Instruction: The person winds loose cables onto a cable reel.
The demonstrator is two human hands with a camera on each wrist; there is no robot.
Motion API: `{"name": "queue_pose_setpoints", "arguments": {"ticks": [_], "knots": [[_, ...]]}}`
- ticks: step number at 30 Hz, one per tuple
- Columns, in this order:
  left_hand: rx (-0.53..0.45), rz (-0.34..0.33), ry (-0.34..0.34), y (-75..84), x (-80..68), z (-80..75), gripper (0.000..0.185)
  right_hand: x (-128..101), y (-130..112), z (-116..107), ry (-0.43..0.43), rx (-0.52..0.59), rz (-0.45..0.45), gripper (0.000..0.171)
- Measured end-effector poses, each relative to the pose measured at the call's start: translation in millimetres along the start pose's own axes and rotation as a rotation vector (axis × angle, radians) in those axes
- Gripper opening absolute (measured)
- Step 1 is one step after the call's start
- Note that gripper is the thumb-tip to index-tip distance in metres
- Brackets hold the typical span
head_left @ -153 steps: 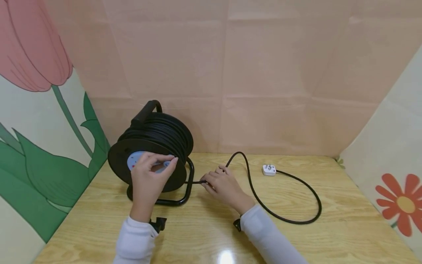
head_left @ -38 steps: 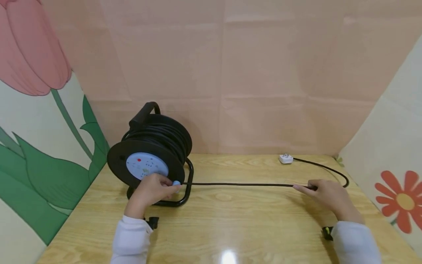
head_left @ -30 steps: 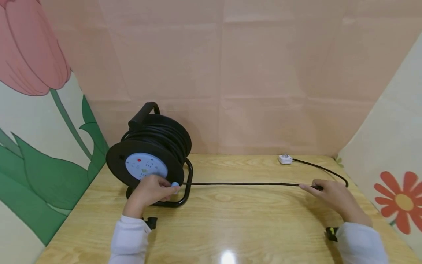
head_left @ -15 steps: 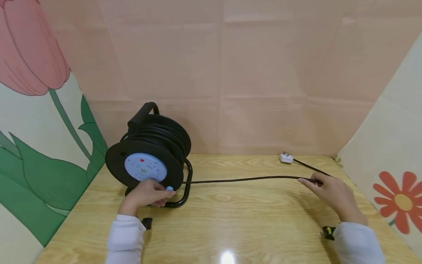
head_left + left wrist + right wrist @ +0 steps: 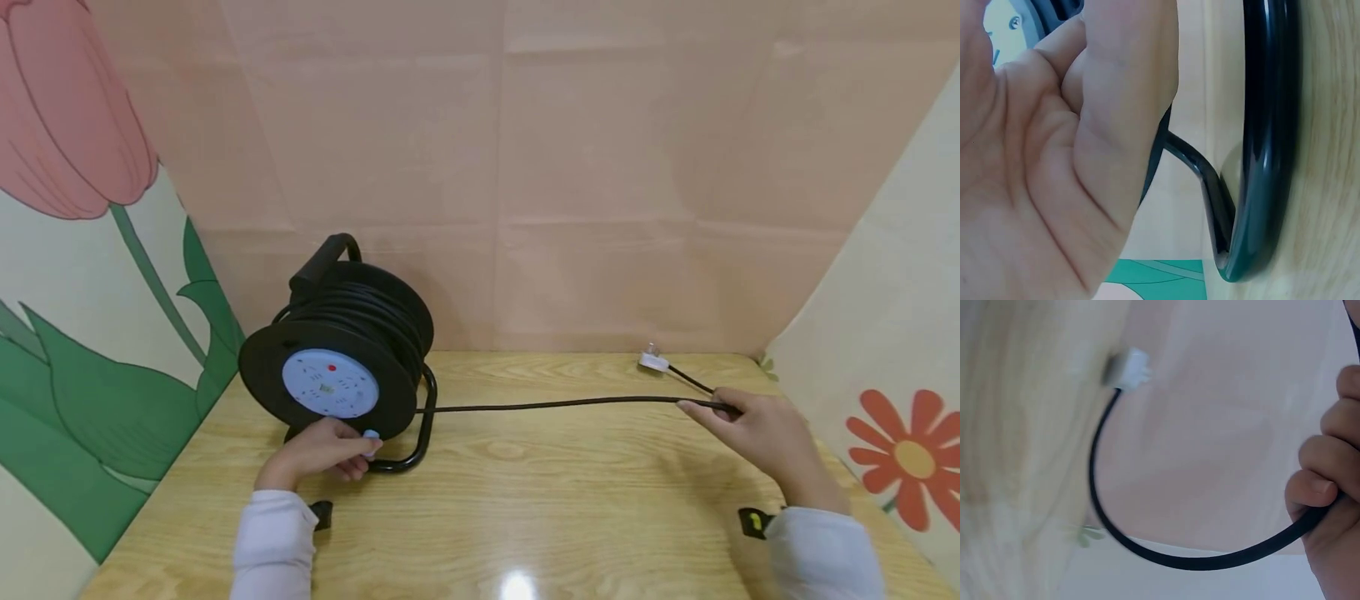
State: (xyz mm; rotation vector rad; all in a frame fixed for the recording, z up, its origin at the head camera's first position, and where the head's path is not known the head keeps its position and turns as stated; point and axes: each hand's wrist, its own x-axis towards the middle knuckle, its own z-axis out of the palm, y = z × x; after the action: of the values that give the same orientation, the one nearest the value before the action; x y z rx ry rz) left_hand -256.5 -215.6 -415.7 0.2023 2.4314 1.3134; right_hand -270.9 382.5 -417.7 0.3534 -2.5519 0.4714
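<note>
A black cable reel [image 5: 397,392] stands on its tubular frame [image 5: 426,429] at the left of the table, a pale blue socket panel [image 5: 330,383] on its front. At the reel's lower front rim, my left hand [image 5: 318,450] pinches a small light-blue crank knob [image 5: 371,437]. The left wrist view shows the palm [image 5: 1041,169], with the knob hidden. My right hand [image 5: 765,429], fingers curled, grips the black cable [image 5: 555,404], which runs nearly straight across from the reel. Beyond the fist the cable [image 5: 1197,562] bends back to a white plug [image 5: 654,361].
The wooden table [image 5: 555,508] ends at a pink backdrop [image 5: 600,208] close behind the reel and plug. Flower-printed panels flank it, with a tulip [image 5: 75,117] left and a red flower [image 5: 911,458] right.
My right hand has drawn the cable rightward from beside the reel. My left hand has taken the knob and carried it down and left during the last second, turning the reel; the plug has tilted.
</note>
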Motion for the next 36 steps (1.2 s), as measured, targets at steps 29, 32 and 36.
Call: {"name": "queue_pose_setpoints", "arguments": {"ticks": [29, 32, 36], "knots": [[0.000, -0.060, 0.138, -31.7, -11.5, -21.3, 0.041, 6, -19, -10, 0.014, 0.016, -0.097, 0.028], [0.002, -0.074, 0.167, -35.9, -13.4, -23.5, 0.041, 6, -21, -9, -0.014, 0.019, -0.093, 0.026], [0.005, -0.081, 0.211, -40.9, -16.5, -27.4, 0.042, 5, -23, -8, -0.064, 0.042, -0.075, 0.020]]}}
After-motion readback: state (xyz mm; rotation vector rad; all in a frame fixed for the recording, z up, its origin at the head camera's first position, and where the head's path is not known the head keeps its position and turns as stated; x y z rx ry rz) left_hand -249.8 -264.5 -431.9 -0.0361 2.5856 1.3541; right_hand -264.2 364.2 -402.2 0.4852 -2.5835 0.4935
